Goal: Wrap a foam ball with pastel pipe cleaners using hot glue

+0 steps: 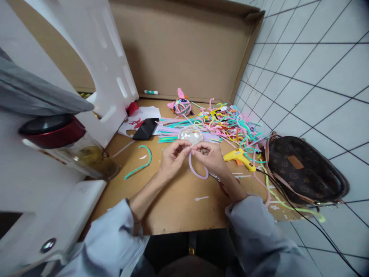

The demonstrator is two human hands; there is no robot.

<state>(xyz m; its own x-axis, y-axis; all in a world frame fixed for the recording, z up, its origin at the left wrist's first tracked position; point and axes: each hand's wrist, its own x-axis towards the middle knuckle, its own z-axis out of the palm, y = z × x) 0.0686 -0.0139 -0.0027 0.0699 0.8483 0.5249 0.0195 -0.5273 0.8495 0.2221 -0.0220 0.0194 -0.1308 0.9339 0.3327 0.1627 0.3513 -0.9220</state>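
Observation:
My left hand (176, 154) and my right hand (208, 154) meet above the middle of the table, fingertips pinched close together. Between them they grip a lilac pipe cleaner (198, 176), whose curved loop hangs down below the fingers. Just beyond the fingertips is a clear round plastic ball (190, 134); whether the fingers touch it I cannot tell. Straight pipe cleaners (168, 130) in lilac and teal lie in a bundle behind it. A bent teal pipe cleaner (148, 159) rests on the table to the left of my hands.
A tangled heap of coloured pipe cleaners (230, 125) lies back right, near a pink decorated figure (182, 105). A yellow glue gun (240, 158) and brown handbag (305, 169) are to the right. A phone (146, 129) and glass bottle (92, 157) stand left. Cardboard (184, 50) walls the back.

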